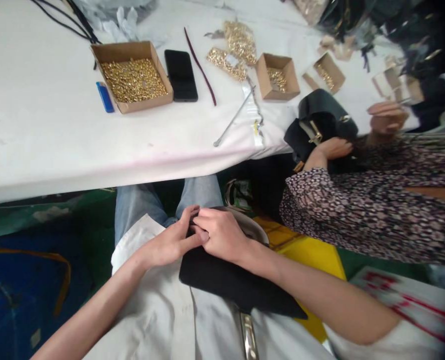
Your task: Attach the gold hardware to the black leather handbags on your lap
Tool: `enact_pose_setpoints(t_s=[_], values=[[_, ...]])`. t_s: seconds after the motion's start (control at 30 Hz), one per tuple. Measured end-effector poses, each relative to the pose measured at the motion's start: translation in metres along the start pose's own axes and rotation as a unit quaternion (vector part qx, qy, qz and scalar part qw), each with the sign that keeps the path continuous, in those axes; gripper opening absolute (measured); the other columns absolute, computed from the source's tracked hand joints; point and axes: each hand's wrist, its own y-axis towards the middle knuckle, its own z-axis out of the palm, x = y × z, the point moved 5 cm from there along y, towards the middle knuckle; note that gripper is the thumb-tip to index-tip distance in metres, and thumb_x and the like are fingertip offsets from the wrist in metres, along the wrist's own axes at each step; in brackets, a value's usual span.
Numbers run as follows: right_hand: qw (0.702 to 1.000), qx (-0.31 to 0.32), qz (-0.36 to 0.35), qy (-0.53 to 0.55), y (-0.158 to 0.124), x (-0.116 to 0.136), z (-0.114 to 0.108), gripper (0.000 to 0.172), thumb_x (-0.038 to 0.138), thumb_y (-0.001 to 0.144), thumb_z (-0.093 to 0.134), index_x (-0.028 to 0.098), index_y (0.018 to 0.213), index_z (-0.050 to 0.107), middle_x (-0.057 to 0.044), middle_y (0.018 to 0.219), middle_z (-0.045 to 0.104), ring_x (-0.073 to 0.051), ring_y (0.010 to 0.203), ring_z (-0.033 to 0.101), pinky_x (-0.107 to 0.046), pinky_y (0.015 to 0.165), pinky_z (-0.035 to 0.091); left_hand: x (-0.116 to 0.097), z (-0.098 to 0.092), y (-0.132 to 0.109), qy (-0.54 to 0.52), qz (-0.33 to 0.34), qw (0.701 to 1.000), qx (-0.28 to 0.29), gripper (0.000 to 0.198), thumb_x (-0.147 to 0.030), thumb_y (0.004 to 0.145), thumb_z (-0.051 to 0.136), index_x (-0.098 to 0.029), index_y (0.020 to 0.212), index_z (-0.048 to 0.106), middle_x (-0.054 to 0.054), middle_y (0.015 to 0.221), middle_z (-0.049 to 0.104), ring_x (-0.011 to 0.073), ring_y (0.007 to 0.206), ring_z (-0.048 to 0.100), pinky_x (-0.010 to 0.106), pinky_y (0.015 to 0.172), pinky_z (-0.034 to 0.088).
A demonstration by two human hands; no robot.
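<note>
A black bag (222,280) lies across my lap, its flat flap spread toward me and a strap with a shiny metal piece (248,332) hanging from that side. My left hand (175,240) grips the bag's left edge, with thumb and fingers closed around it. Right against it, my right hand (222,235) is closed on the same part of the bag, fingertips meeting those of the left. Whatever small part sits between the fingers is hidden. The bag's pale rounded side (258,231) shows beyond my right wrist.
On the white table (50,145) are a box of gold metal parts (132,80), a blue lighter (105,97), a black phone (181,75), bags of gold parts (239,42), a smaller box (278,77) and a thin metal rod (233,117). To the right a co-worker's hands hold another black bag (325,115).
</note>
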Motion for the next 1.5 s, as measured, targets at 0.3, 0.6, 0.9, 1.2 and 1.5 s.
enact_pose_setpoints(t_s=[0.3, 0.6, 0.9, 1.2, 1.5], values=[[0.999, 0.024, 0.019, -0.017, -0.001, 0.004, -0.004, 0.008, 0.023, 0.109, 0.073, 0.021, 0.107, 0.081, -0.005, 0.098, 0.079, -0.022, 0.089, 0.074, -0.034, 0.077, 0.05, -0.009, 0.007, -0.023, 0.124, 0.016, 0.987, -0.101, 0.059, -0.039, 0.117, 0.043, -0.019, 0.172, 0.042, 0.019, 0.152, 0.071, 0.0363, 0.136, 0.071, 0.051, 0.114, 0.057], [1.0, 0.027, -0.006, -0.002, -0.006, 0.008, 0.002, 0.003, 0.017, 0.109, 0.072, 0.019, 0.106, 0.074, -0.006, 0.1, 0.078, -0.024, 0.091, 0.075, -0.034, 0.078, 0.051, -0.019, 0.014, -0.025, 0.311, -0.08, 0.922, -0.217, 0.07, -0.015, 0.099, 0.05, -0.013, 0.168, 0.044, 0.011, 0.093, 0.083, 0.0295, 0.078, 0.079, 0.036, 0.068, 0.054], [0.996, 0.025, 0.059, 0.06, -0.013, 0.006, 0.011, 0.044, 0.002, 0.093, 0.079, 0.025, 0.109, 0.046, 0.001, 0.09, 0.071, -0.025, 0.08, 0.073, -0.033, 0.067, 0.038, -0.037, 0.017, -0.022, 0.35, -0.104, 0.917, -0.159, 0.033, -0.005, 0.094, 0.053, -0.02, 0.123, 0.055, 0.007, 0.09, 0.078, 0.0286, 0.084, 0.08, 0.033, 0.066, 0.045], [0.989, 0.061, 0.098, 0.091, -0.011, 0.002, 0.014, 0.04, -0.001, 0.086, 0.07, 0.026, 0.097, 0.043, -0.001, 0.083, 0.074, -0.025, 0.074, 0.074, -0.033, 0.062, 0.024, -0.028, 0.018, -0.011, 0.401, -0.2, 0.892, -0.051, 0.025, -0.004, 0.091, 0.064, -0.017, 0.102, 0.082, 0.016, 0.109, 0.083, 0.0336, 0.107, 0.081, 0.036, 0.089, 0.061], [0.98, 0.152, 0.114, 0.059, 0.003, 0.012, -0.012, 0.021, 0.009, 0.083, 0.068, 0.022, 0.094, 0.056, -0.007, 0.085, 0.08, -0.032, 0.08, 0.08, -0.034, 0.056, 0.022, -0.047, 0.022, 0.005, 0.385, -0.279, 0.879, -0.038, 0.048, 0.002, 0.101, 0.048, -0.018, 0.118, 0.088, 0.017, 0.119, 0.085, 0.0317, 0.12, 0.081, 0.036, 0.1, 0.063]])
